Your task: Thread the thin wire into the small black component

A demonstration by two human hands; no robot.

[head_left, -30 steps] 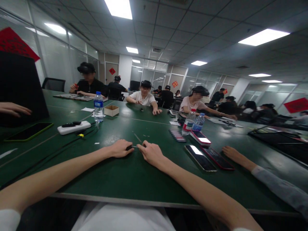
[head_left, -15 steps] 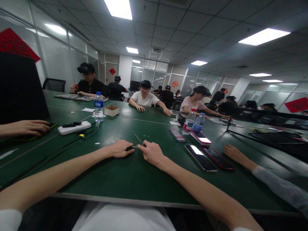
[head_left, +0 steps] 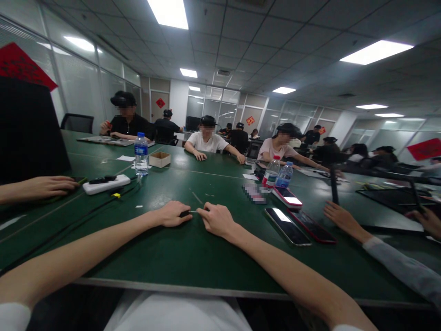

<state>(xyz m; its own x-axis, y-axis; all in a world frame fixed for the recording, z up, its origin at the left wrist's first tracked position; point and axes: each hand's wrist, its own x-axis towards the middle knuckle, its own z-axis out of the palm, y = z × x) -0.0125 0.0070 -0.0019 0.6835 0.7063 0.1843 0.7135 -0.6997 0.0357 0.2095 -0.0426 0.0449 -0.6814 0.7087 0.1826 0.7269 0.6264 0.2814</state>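
On the green table point(head_left: 179, 257), my left hand point(head_left: 173, 214) is closed around the dark handle of a slim tool point(head_left: 193, 211). Its thin, light shaft spans the small gap to my right hand point(head_left: 217, 219), whose thumb and forefinger are closed at the far end. The tip is hidden by those fingers, and the tool's exact kind is too small to make out. Both hands rest low on the tabletop, knuckles up. A faint pale strip point(head_left: 197, 197) lies just beyond them.
Left are a power strip point(head_left: 106, 184), black cable, water bottle point(head_left: 141, 154) and small box point(head_left: 160, 159). Right lie phones point(head_left: 287, 226) near two bottles point(head_left: 284, 174). A co-worker's hand point(head_left: 44, 187) is at left; another co-worker's hand point(head_left: 344, 220) holds a black frame point(head_left: 334, 184) at right.
My hands and the tool look unmoved. At the right, the co-worker has taken hold of the black frame and it has shifted. The left co-worker's hand has slid slightly right.
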